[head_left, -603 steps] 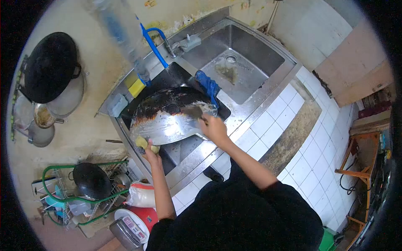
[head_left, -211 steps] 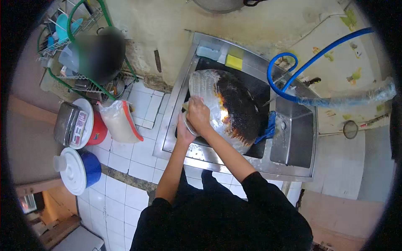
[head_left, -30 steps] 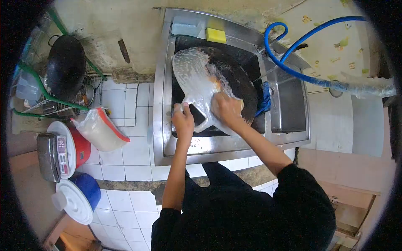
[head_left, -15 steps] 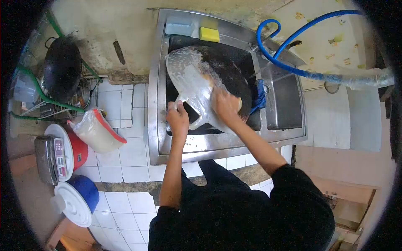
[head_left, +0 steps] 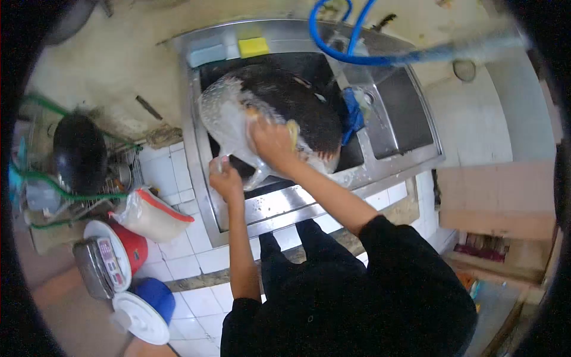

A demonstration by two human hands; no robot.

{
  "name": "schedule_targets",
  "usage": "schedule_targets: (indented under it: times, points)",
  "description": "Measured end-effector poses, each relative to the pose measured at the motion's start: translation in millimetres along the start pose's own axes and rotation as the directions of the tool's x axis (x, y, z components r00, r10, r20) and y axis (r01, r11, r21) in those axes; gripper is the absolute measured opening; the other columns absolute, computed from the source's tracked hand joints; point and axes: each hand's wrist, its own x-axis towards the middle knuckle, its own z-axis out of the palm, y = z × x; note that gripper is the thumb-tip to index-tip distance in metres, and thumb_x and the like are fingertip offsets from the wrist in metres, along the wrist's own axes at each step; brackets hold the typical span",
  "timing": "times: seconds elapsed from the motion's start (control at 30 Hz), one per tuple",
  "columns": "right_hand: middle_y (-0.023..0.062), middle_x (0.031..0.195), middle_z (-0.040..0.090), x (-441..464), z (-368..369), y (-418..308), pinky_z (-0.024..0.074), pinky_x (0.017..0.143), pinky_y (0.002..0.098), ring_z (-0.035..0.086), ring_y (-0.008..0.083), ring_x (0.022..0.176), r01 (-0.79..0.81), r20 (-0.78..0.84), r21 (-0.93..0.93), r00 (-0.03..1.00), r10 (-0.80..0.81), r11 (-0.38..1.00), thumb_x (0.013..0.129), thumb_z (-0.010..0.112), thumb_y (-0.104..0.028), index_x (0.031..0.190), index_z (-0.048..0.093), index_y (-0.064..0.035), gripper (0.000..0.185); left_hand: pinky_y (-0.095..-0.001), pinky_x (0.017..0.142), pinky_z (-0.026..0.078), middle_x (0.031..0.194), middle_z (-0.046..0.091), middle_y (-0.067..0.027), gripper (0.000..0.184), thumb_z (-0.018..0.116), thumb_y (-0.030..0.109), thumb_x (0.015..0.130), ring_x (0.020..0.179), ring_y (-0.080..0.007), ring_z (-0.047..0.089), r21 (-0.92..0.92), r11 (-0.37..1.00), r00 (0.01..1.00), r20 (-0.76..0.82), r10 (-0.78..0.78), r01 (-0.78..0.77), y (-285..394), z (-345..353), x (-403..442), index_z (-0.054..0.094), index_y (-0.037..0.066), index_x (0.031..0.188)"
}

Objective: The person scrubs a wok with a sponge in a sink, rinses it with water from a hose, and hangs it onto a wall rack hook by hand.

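Observation:
A large dark wok (head_left: 297, 104) lies bottom-up in the left basin of the steel sink, its left side coated in whitish suds. At its near left edge, my left hand (head_left: 227, 178) is closed around the foamy loop handle (head_left: 257, 177). My right hand (head_left: 272, 143) presses on the soapy part of the wok, fingers curled over a yellowish sponge (head_left: 292, 132) that is mostly hidden beneath it. Blur softens the fingers of the right hand.
On the sink's back ledge sit a yellow sponge (head_left: 254, 47) and a pale blue block (head_left: 206, 55). A blue cloth (head_left: 353, 113) hangs over the divider. The blue hose (head_left: 380, 60) crosses the smaller basin. Left are a hanging wok (head_left: 79, 153), a filled bag (head_left: 156, 215) and lidded buckets.
The head view has shifted and tilted. My right hand has slid across the wok toward its foamy left side, nearer my left hand, which keeps hold of the handle.

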Motion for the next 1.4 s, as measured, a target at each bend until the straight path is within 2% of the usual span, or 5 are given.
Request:
schedule_targets:
  times: [0.57,0.63,0.9,1.07,1.4]
  points:
    - [-0.0012,0.069,0.056,-126.1,-11.7,37.8,0.0426,0.064,0.0417,0.056,0.0168,0.066,-0.267,-0.484,0.135,0.822,0.299,0.954,0.073,0.061,-0.023,0.069,0.057,-0.0210,0.006,-0.0276,0.039,0.037,0.068,0.054,-0.0048,0.026,0.054,0.026,0.091,0.046,-0.0128,0.047,0.032,0.998,0.960,0.272,-0.066,0.060,-24.0,-12.3,17.3,0.056,0.000,0.089]
    - [0.0010,0.071,0.060,-141.0,1.7,62.5,0.0482,0.060,0.0382,0.061,0.0191,0.071,-0.437,0.177,0.044,0.888,0.423,0.898,0.076,0.057,-0.021,0.074,0.062,-0.0193,0.006,-0.0268,0.037,0.034,0.066,0.052,-0.0034,0.026,0.053,0.027,0.092,0.043,-0.0114,0.044,0.033,0.999,0.944,0.327,-0.037,0.028,-24.4,-15.7,22.3,0.055,0.002,0.089]
    - [0.0210,0.071,0.063,-154.4,44.9,193.0,0.0483,0.063,0.0506,0.063,0.0384,0.067,-0.908,0.102,0.355,-0.200,0.974,-0.224,0.089,0.047,-0.036,0.072,0.066,-0.0054,0.040,-0.0268,0.041,0.035,0.066,0.047,-0.0025,0.025,0.049,0.028,0.093,0.047,-0.0101,0.041,0.151,0.989,0.934,0.354,-0.044,-0.011,-17.3,-16.2,18.8,0.051,0.004,0.089]
    - [0.0079,0.063,0.056,-154.9,13.3,53.2,0.0398,0.051,0.0451,0.056,0.0262,0.055,-0.821,-0.194,0.261,0.470,0.861,0.507,0.076,0.063,-0.028,0.077,0.065,-0.0132,0.015,-0.0255,0.036,0.032,0.066,0.044,-0.0020,0.022,0.047,0.028,0.094,0.044,-0.0103,0.041,0.077,0.995,0.909,0.408,-0.085,0.059,-5.3,-15.3,15.9,0.046,0.007,0.089]
    - [0.0214,0.067,0.062,-150.2,43.8,186.7,0.0487,0.060,0.0487,0.061,0.0406,0.062,-0.844,0.096,0.501,-0.168,0.981,-0.194,0.086,0.052,-0.036,0.063,0.065,-0.0057,0.040,-0.0248,0.049,0.036,0.086,0.056,-0.0032,0.034,0.047,0.030,0.095,0.061,-0.0106,0.049,0.143,0.976,0.834,0.508,-0.216,0.166,2.2,-29.2,19.5,0.048,0.006,0.119]
